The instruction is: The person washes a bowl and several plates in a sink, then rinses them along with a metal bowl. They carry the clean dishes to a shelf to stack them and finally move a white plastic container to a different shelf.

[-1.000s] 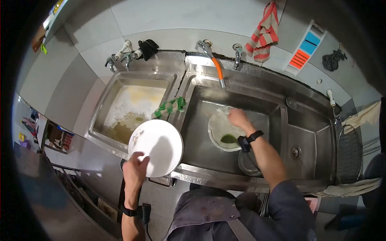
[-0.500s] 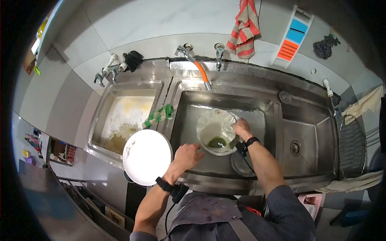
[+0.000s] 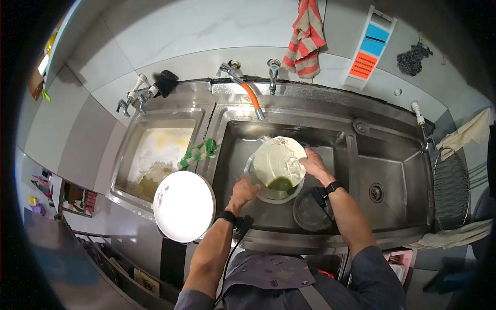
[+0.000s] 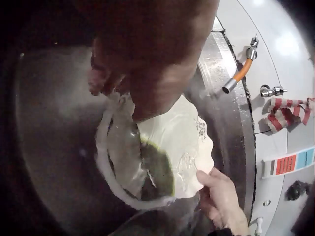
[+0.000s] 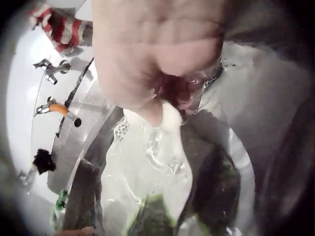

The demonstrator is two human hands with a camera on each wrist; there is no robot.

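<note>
Scalloped plate (image 3: 278,161) is mid-frame, w/ a green patch near its lower edge. From far L: L basin (image 3: 168,114) w/ cloudy, pale water; white round dish (image 3: 184,206), lower L of ctr, overlapping that basin's front edge; green-&-beige wad (image 3: 198,154) on the ledge btwn basins. Then L hand (image 3: 244,190), ctr, by the L rim of a second dish (image 4: 102,147), partly under the plate in the mid basin (image 3: 235,155); can't tell if its fingers grip. Orange-hosed tap (image 3: 249,95): upper ctr. Striped cloth (image 3: 306,44) hangs upper R of ctr; below, R hand (image 3: 315,164) pinches the plate's R rim, thumb on top. Clear round container (image 3: 309,214): lower R of ctr, near R forearm. Blue/orange grater (image 3: 370,49): upper R. Far R: R basin (image 3: 398,175) w/ drain (image 3: 376,192), wire rack (image 3: 452,191) beside it.
</note>
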